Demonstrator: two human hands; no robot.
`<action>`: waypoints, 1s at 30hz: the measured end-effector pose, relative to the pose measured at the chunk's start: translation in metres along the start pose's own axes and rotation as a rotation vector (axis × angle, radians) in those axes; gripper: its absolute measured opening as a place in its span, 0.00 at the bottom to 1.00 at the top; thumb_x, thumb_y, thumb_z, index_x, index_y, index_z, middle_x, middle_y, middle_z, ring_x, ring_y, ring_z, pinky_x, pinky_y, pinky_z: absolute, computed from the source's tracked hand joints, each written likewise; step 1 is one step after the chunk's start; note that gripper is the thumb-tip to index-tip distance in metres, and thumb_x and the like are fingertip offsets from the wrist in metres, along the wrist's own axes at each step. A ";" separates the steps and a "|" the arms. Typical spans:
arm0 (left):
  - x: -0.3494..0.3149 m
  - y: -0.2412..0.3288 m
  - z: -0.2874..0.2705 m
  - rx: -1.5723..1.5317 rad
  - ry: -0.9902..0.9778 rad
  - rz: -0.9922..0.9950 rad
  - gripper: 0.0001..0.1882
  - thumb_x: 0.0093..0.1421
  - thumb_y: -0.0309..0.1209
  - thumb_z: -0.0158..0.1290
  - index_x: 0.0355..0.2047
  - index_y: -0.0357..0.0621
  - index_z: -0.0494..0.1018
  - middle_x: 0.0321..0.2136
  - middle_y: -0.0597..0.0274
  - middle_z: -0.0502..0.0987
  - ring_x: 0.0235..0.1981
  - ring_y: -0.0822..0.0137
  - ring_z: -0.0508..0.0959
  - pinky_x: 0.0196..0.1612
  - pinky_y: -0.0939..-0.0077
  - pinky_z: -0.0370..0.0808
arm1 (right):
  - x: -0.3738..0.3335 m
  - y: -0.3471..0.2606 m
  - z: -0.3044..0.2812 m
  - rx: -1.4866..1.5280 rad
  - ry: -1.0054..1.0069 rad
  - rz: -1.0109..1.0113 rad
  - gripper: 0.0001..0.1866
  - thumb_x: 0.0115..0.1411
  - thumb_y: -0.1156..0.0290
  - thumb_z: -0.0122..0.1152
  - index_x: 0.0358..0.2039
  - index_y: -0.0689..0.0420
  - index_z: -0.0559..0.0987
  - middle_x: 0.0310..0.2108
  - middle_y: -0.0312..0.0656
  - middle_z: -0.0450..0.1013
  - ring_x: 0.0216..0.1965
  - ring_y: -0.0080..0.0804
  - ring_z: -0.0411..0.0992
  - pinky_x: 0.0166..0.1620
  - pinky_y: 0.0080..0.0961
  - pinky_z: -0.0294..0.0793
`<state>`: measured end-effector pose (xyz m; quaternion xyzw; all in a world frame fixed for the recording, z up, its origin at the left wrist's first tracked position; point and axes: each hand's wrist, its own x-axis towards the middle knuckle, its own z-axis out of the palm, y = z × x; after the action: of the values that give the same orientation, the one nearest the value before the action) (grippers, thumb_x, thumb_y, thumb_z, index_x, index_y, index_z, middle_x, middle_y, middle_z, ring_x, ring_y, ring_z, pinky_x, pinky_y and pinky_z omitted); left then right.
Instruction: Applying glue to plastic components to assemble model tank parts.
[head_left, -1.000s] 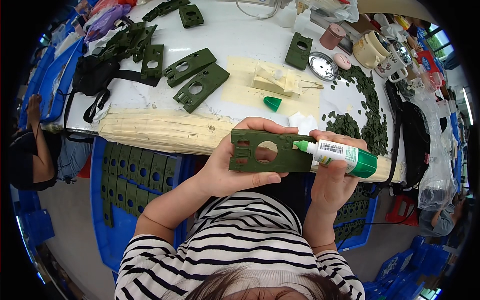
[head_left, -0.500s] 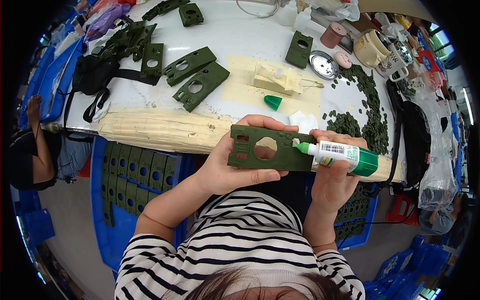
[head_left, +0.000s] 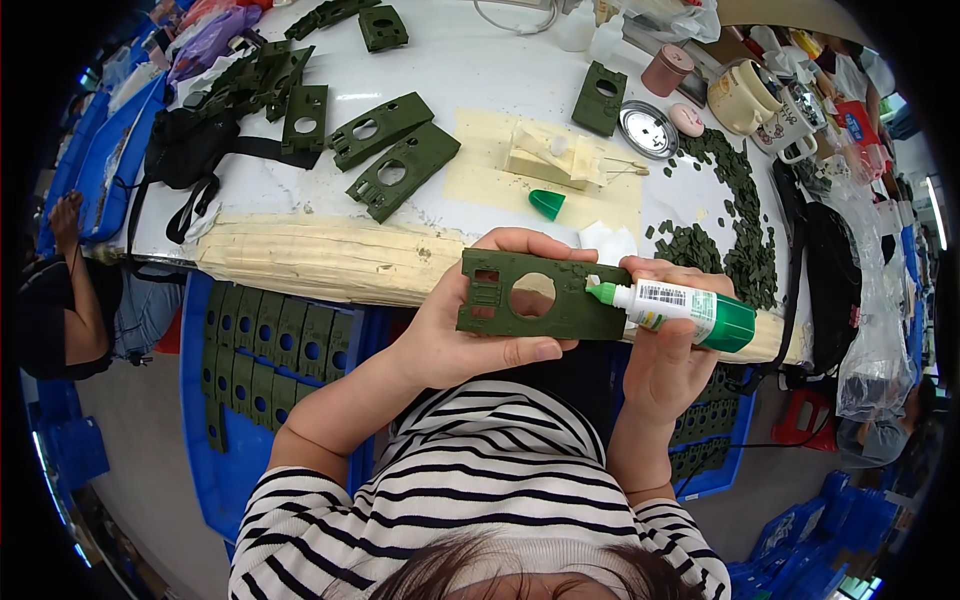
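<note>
My left hand (head_left: 445, 335) grips a dark green plastic model hull plate (head_left: 490, 315) by its left end, thumb along the near edge and fingers behind the far edge. A large round hole pierces the plate, with small square openings at its left. In my right hand (head_left: 668, 350) lies a white and green glue bottle (head_left: 672, 303), tipped on its side. Its green nozzle points left and sits at the plate's surface, right of the round hole. A pale spot shows by the tip. A loose green cap (head_left: 546, 204) lies on the table beyond the plate.
More green hull plates (head_left: 403, 172) lie at the far left of the white table (head_left: 400, 60). Many small green parts (head_left: 735, 190) are heaped at right, near a round metal lid (head_left: 648, 130). A taped block (head_left: 545, 165) stands mid-table. Blue trays (head_left: 225, 470) hold plates below. A person (head_left: 75, 290) sits at left.
Almost nothing differs. The bottle and plate have shifted very slightly, with the nozzle staying at about the same spot on the plate.
</note>
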<state>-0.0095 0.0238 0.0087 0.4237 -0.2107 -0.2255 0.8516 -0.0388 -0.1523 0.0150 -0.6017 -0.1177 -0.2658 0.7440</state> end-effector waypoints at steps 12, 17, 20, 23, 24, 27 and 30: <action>0.000 0.000 -0.001 -0.001 -0.012 0.001 0.32 0.49 0.19 0.60 0.52 0.43 0.57 0.56 0.41 0.60 0.53 0.55 0.69 0.46 0.66 0.78 | 0.000 0.001 -0.002 -0.005 -0.016 -0.004 0.20 0.56 0.60 0.61 0.39 0.62 0.67 0.35 0.45 0.69 0.41 0.44 0.73 0.46 0.36 0.72; 0.000 0.001 0.000 -0.005 -0.005 -0.003 0.32 0.49 0.19 0.60 0.52 0.43 0.57 0.56 0.40 0.60 0.53 0.55 0.70 0.46 0.66 0.78 | -0.001 0.001 -0.001 0.000 -0.001 0.005 0.20 0.56 0.60 0.61 0.39 0.62 0.67 0.34 0.45 0.70 0.41 0.44 0.73 0.46 0.36 0.72; 0.000 -0.001 -0.002 -0.002 -0.005 0.003 0.34 0.49 0.21 0.60 0.54 0.41 0.56 0.56 0.40 0.60 0.52 0.56 0.70 0.44 0.68 0.79 | -0.001 0.001 -0.003 0.039 0.024 0.040 0.21 0.57 0.58 0.60 0.40 0.61 0.66 0.35 0.46 0.71 0.41 0.44 0.73 0.46 0.37 0.72; -0.001 0.002 -0.001 -0.002 -0.004 -0.055 0.39 0.52 0.27 0.59 0.61 0.40 0.50 0.55 0.41 0.62 0.51 0.58 0.71 0.41 0.71 0.79 | 0.002 -0.002 -0.007 0.150 0.077 0.114 0.23 0.58 0.55 0.59 0.41 0.60 0.65 0.35 0.47 0.72 0.41 0.43 0.73 0.47 0.39 0.71; -0.001 0.001 -0.002 -0.022 -0.041 -0.074 0.40 0.54 0.30 0.57 0.62 0.40 0.47 0.54 0.41 0.62 0.50 0.59 0.72 0.39 0.72 0.79 | 0.003 -0.003 -0.009 0.165 0.090 0.124 0.23 0.58 0.54 0.58 0.41 0.60 0.65 0.35 0.47 0.72 0.41 0.43 0.73 0.47 0.39 0.71; -0.002 -0.001 -0.005 -0.094 -0.148 -0.176 0.40 0.59 0.38 0.50 0.65 0.40 0.41 0.53 0.42 0.64 0.48 0.62 0.73 0.35 0.76 0.78 | 0.004 -0.004 -0.009 0.160 0.075 0.105 0.24 0.57 0.53 0.59 0.40 0.59 0.65 0.35 0.48 0.72 0.41 0.42 0.73 0.49 0.41 0.71; -0.004 -0.004 -0.007 -0.126 -0.225 -0.320 0.36 0.63 0.44 0.43 0.64 0.39 0.43 0.51 0.42 0.66 0.43 0.65 0.74 0.31 0.79 0.75 | 0.002 -0.003 -0.006 0.095 -0.001 0.071 0.25 0.56 0.53 0.60 0.39 0.61 0.65 0.35 0.49 0.71 0.41 0.43 0.73 0.48 0.40 0.72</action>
<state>-0.0102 0.0283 0.0011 0.3700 -0.2200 -0.4166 0.8007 -0.0392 -0.1590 0.0171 -0.5698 -0.1092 -0.2329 0.7805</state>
